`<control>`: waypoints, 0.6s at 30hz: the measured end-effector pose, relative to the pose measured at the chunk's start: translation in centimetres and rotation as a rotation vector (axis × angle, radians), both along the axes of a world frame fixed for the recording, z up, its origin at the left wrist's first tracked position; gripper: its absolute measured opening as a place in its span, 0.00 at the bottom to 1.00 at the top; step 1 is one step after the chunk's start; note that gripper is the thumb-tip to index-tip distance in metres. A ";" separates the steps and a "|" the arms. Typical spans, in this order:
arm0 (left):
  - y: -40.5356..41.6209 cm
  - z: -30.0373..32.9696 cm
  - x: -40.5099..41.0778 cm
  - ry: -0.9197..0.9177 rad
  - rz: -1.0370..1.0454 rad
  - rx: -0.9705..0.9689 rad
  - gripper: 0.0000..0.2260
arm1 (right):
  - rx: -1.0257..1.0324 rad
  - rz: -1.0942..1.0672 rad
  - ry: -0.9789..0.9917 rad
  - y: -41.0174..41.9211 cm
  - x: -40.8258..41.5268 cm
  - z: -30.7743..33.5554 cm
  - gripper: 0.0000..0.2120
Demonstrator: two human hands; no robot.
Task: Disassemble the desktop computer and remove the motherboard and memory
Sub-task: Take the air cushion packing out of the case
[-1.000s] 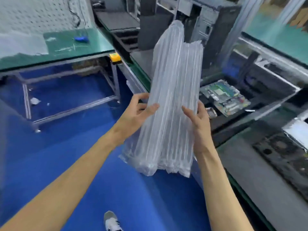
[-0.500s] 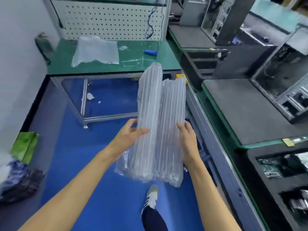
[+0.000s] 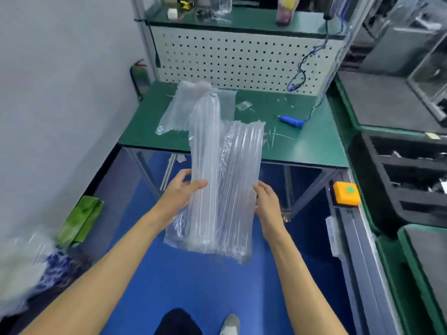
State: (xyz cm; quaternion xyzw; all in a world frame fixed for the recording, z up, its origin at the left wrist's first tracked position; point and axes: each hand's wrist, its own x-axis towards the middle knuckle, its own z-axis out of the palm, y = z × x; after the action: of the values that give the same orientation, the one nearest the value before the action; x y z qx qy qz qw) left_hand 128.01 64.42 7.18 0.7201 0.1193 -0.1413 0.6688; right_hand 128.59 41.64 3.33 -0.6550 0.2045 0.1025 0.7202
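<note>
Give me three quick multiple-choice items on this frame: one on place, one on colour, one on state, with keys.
1. Where does the blue tool lie?
A. on the green bench
B. on the floor
C. on the top shelf

2. What colour is the box with the green button?
A. red
B. orange
C. white

3. How is the air-column packaging held?
A. left hand only
B. lying on the bench
C. between both hands

Key: 1 A, it rests on the green bench. 2 B, the casing is orange. 3 C, left hand and right hand grip its sides.

A glossy blue floor (image 3: pixel 193 281) is being bounded at left by a pale grey wall (image 3: pixel 60 93); a green-topped metal-framed workbench (image 3: pixel 302 146) with white perforated pegboard (image 3: pixel 242 61) is being seen at upper centre.
</note>
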 end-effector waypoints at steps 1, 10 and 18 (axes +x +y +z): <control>0.6 -0.3 2.0 0.010 0.020 0.003 0.18 | -0.004 0.022 0.010 0.5 2.3 -0.1 0.15; 4.9 -4.9 21.4 0.075 0.039 -0.019 0.17 | -0.129 0.022 0.017 5.3 21.5 -2.5 0.20; 7.5 -6.9 36.7 0.102 0.015 0.177 0.35 | -0.244 -0.122 -0.009 7.0 35.4 -3.4 0.18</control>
State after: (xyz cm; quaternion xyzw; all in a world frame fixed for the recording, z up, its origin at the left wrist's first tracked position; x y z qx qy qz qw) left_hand 164.74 71.94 0.28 0.7675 0.1704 -0.1615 0.5965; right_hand 163.96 48.63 -0.04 -0.7244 0.2517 0.0302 0.6410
